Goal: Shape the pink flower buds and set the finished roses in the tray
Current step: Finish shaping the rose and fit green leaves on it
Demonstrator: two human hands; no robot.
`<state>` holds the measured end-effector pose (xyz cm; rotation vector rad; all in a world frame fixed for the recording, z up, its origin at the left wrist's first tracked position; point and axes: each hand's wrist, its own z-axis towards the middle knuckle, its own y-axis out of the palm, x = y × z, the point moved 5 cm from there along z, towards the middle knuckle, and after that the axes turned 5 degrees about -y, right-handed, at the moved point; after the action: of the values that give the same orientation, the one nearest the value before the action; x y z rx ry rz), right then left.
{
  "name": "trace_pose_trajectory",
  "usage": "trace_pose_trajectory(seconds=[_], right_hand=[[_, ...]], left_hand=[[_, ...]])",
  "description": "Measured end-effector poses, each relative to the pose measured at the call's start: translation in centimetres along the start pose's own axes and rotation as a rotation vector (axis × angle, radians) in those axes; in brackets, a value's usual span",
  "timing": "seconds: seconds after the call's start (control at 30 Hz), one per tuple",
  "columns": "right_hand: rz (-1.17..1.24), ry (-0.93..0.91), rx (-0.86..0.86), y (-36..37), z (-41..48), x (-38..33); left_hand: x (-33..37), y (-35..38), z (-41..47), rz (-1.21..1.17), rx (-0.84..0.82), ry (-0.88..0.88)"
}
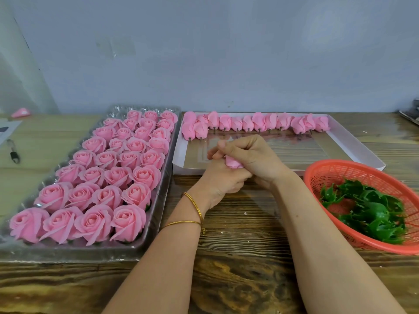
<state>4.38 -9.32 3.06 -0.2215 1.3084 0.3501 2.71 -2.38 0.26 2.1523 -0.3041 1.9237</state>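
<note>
I see both my left hand [223,181] and right hand [254,158] clamped around one crumpled, pale-pink bud [233,162], mostly hidden.

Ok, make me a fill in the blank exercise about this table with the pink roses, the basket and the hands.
The finished pink roses sit in the clear plastic tray on the ____ side of the wooden table.
The orange-red plastic mesh basket holds ____ leaf pieces.
The left hand and right hand together grip ____ pink flower bud.
Unshaped pink buds line the ____ edge of the white cardboard box.
Missing words: left; green; one; far.
</note>
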Motion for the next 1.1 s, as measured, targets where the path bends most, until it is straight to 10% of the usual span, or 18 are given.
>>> trace_pose_trajectory(seconds=[1.1], right_hand=[[-0.129,0.052,-0.151,0.05,0.05,0.57]], left_hand=[[-0.38,0.06,0.46,0.095,0.090,0.082]])
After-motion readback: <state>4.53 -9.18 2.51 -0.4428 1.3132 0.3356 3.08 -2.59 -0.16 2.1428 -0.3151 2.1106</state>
